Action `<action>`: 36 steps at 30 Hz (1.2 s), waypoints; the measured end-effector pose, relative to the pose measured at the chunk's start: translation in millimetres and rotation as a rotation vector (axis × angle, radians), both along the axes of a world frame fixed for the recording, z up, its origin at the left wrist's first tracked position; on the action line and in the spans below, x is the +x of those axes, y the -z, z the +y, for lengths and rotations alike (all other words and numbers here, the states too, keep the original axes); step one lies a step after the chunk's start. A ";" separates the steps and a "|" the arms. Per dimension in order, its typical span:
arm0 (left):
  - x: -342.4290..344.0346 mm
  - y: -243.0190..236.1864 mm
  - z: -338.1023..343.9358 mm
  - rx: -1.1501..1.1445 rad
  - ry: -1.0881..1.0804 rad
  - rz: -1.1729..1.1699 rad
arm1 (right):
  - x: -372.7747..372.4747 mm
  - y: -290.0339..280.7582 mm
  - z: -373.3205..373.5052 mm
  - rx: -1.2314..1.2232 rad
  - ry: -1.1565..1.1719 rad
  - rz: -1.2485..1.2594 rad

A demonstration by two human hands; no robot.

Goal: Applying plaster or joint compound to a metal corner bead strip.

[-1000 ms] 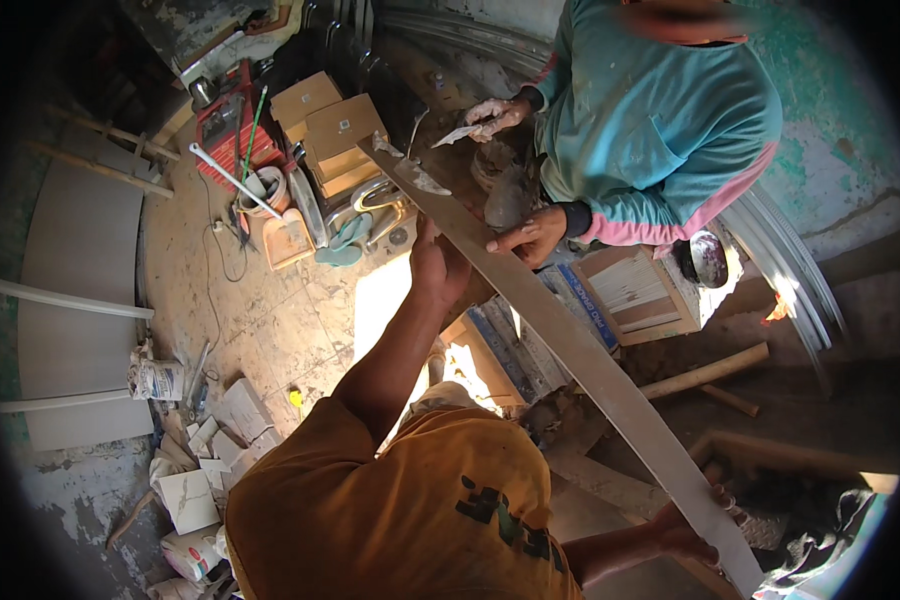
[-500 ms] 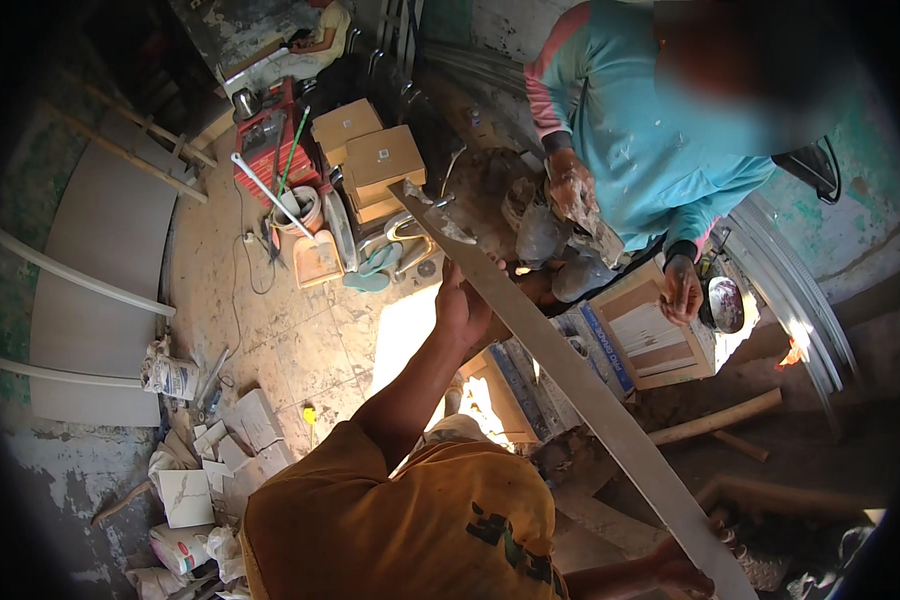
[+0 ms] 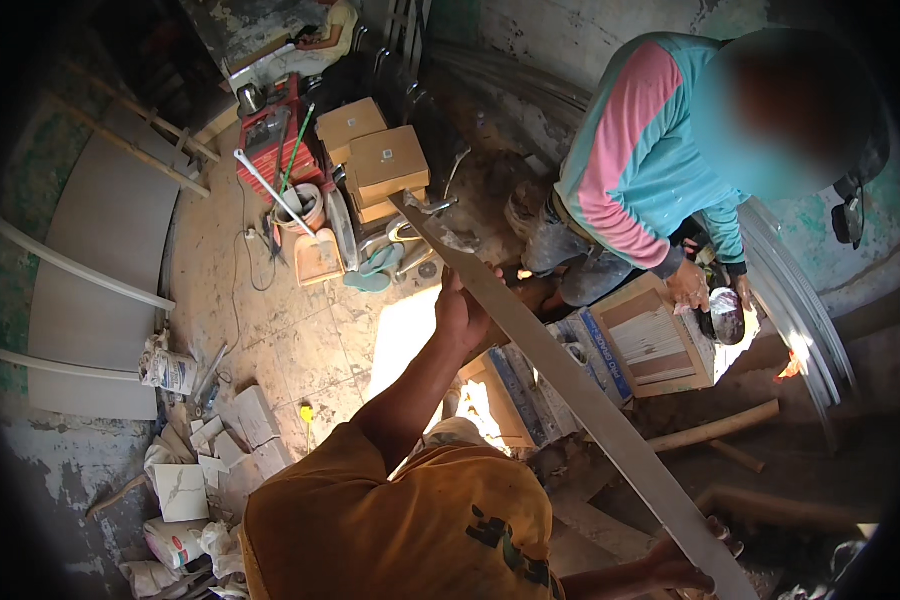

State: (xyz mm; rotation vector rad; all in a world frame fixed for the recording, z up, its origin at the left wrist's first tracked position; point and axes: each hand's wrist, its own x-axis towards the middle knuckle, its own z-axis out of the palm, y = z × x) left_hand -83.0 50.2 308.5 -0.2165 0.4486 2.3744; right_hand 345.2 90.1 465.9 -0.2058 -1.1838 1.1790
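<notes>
A long, narrow grey board strip (image 3: 580,400) runs slantwise in front of me, from the far middle to the lower right. My left hand (image 3: 463,310) is closed on its edge toward the far end. Close to the near end, my right hand (image 3: 685,565) grips the strip, with fingertips showing past its far edge. A pale lump of paste (image 3: 458,241) lies by the far end. Across from me a co-worker in a teal and pink top (image 3: 660,130) bends over a bowl of pale paste (image 3: 727,315), both hands at it.
Beneath the strip stand wooden-framed boxes (image 3: 660,375). Cardboard boxes (image 3: 388,160), a bucket (image 3: 305,205), an orange dustpan (image 3: 318,258) and slippers (image 3: 375,268) are at the far left. Broken tiles (image 3: 182,492) lie lower left. Metal channels (image 3: 785,270) curve along the right.
The co-worker has leaned down to the right, and both hands have come to the bowl. My hands and the board strip have hardly moved.
</notes>
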 end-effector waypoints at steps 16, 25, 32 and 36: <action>-12.4 -2.4 24.9 0.002 0.139 -0.029 | 39.5 33.6 17.8 -0.247 0.288 0.119; -8.7 0.3 36.3 -0.024 0.217 0.000 | 45.2 37.5 15.8 -0.250 0.403 0.085; -11.8 7.3 33.0 0.059 0.249 0.042 | 42.8 34.1 21.6 -0.218 0.309 0.109; -12.8 4.2 30.4 0.068 0.274 0.067 | 40.3 35.0 24.1 -0.233 0.306 0.094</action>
